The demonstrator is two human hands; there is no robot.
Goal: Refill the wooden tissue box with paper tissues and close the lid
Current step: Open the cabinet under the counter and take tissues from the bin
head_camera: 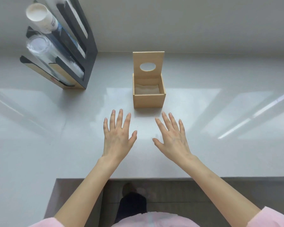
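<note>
A small wooden tissue box (148,101) stands on the white counter, a little beyond my hands. Its lid (148,63), with an oval hole, is swung up and stands upright at the back. Inside the box lies a low layer of white paper tissues (147,89). My left hand (117,136) hovers flat over the counter, fingers spread, just left of and in front of the box. My right hand (172,136) is likewise flat and spread, just right of the box's front. Neither hand holds anything or touches the box.
A black and wood cup dispenser rack (72,51) stands at the back left, with a stack of white paper cups (39,17) and a stack of clear plastic cups (41,48). The white counter (56,128) ends at a front edge near my body.
</note>
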